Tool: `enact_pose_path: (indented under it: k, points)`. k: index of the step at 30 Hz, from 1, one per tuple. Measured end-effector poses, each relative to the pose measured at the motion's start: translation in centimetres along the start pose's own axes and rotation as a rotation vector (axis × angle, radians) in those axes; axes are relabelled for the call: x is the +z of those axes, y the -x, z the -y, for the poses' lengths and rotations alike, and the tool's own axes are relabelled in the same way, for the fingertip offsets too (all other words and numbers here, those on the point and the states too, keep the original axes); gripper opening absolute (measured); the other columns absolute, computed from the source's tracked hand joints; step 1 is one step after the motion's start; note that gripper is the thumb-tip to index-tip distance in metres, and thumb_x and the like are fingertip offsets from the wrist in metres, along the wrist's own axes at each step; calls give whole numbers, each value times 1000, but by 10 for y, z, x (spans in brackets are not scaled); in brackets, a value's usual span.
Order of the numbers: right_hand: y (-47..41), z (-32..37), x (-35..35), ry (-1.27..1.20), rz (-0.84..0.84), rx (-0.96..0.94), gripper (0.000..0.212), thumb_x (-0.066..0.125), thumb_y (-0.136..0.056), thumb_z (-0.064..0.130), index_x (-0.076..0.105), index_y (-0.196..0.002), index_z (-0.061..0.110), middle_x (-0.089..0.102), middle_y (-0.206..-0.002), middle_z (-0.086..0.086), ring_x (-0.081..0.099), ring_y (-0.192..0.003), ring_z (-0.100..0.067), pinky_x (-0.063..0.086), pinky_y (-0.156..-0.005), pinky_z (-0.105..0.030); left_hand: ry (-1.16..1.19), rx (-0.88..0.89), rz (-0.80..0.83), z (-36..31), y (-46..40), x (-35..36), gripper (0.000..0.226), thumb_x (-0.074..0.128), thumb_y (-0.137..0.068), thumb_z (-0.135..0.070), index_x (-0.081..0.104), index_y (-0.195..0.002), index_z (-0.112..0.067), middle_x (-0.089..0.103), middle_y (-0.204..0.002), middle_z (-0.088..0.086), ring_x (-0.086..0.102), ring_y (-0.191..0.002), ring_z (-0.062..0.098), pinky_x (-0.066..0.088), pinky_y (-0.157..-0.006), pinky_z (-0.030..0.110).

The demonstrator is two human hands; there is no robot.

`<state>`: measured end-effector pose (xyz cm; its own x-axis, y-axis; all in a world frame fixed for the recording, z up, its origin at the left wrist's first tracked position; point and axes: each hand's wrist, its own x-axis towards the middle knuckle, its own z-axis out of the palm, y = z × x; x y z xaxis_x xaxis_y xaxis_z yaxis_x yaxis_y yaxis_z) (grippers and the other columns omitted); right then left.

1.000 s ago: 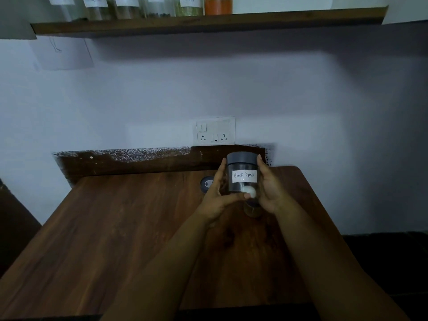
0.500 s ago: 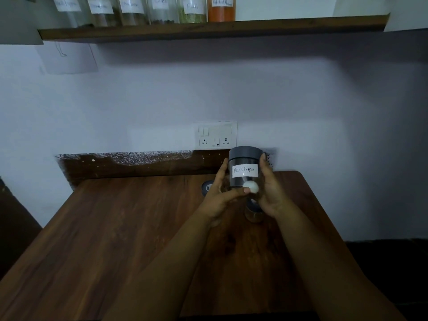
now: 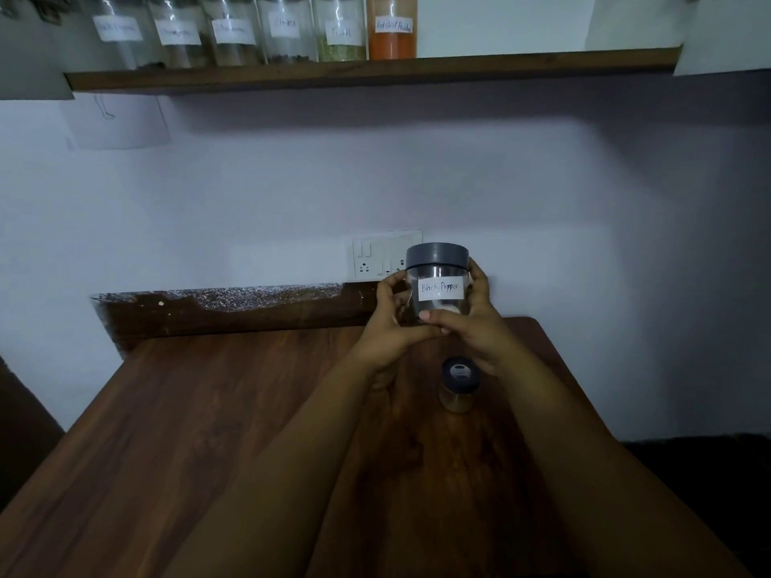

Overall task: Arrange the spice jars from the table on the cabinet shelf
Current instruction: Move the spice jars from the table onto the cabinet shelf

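Head view, read from left to right. Along the top runs the wooden shelf [image 3: 542, 64], whose left portion already carries a row of labelled jars ending in the red chilli powder jar [image 3: 392, 27]; the stretch of board to the right of that jar is bare. Below, at centre, the left hand [image 3: 386, 327] curls its fingers round the left wall of the Black Pepper jar [image 3: 437, 285], thumb laid across the lower front. The jar is held upright above the table [image 3: 187, 431], grey lid uppermost and label facing the camera (its long axis is therefore vertical, as a shelf placement needs). The right hand [image 3: 479, 323] wraps the opposite wall, so the jar sits clasped between both palms, clear of the tabletop. Beneath the wrists a smaller dark-lidded jar [image 3: 458, 385] stands on the table, untouched. The governing relation is that the free shelf space lies well above the hands, roughly overhead and slightly right; the right hand appears marginally nearer to it, and a straight lift would probably suffice.
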<state>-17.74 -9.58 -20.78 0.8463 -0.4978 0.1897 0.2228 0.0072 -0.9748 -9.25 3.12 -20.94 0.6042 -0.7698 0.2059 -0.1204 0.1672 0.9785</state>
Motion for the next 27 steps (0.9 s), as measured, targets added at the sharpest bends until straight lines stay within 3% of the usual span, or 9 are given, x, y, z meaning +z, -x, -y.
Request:
enact_pose_path:
  k: [5,7,9,12,15,18,22,24,27]
  points:
    - [-17,32,7,103,-39,-65,112,81,-72,5,10,-150,42,43,-141,5,51,-121,-18,56,-80,-26,-141,142,-29,-28,-20,-12,92,81,-74,-3,27,-142,-31,52,-132,0,57,-118,16,56,-88,27]
    - [-29,51,13,128,-68,-94,106,83,-72,12,16,-147,43,44,-143,8,52,-122,-18,54,-88,-31,-219,223,-70,-47,-31,-18,89,81,-76,-9,28,-142,-33,50,-129,-6,56,-113,10,55,-81,18]
    - [-44,74,19,161,-98,-144,100,85,-70,16,20,-142,40,44,-146,7,53,-123,-19,51,-97,-37,-278,311,-105,-70,-46,-23,87,81,-77,-14,29,-143,-34,46,-135,-1,54,-114,11,52,-77,13]
    - [-66,117,27,249,-137,-265,97,83,-72,16,19,-143,36,45,-144,3,53,-122,-19,51,-94,-32,-357,432,-133,-109,-72,-32,90,83,-75,-19,30,-146,-32,40,-137,2,53,-112,7,51,-80,10]
    - [-85,165,39,423,-206,-392,97,78,-74,21,17,-148,34,51,-134,3,55,-115,-18,51,-90,-32,-349,541,-142,-154,-92,-38,90,82,-76,-18,29,-148,-27,39,-131,0,54,-107,2,54,-86,17]
    - [-107,212,54,529,-272,-530,103,79,-69,31,15,-149,34,47,-136,2,50,-118,-18,50,-93,-35,-356,668,-140,-196,-116,-45,90,82,-76,-17,28,-149,-25,36,-129,-2,54,-108,0,53,-87,15]
    - [-138,257,62,555,-351,-622,112,78,-58,50,12,-148,41,43,-137,0,49,-121,-20,51,-95,-41,-386,831,-145,-243,-157,-52,102,84,-72,-21,23,-153,-25,37,-136,6,58,-113,9,55,-94,33]
    - [-151,271,59,556,-357,-642,110,78,-61,47,11,-147,41,44,-136,0,51,-120,-20,53,-93,-39,-460,881,-167,-258,-174,-52,100,81,-73,-24,22,-154,-24,38,-137,4,58,-111,9,55,-92,32]
    - [-169,279,44,623,-317,-607,109,82,-70,33,8,-150,30,48,-133,3,53,-116,-18,53,-89,-32,-765,950,-240,-261,-200,-58,89,72,-79,-41,25,-151,-20,43,-136,3,51,-119,17,51,-96,37]
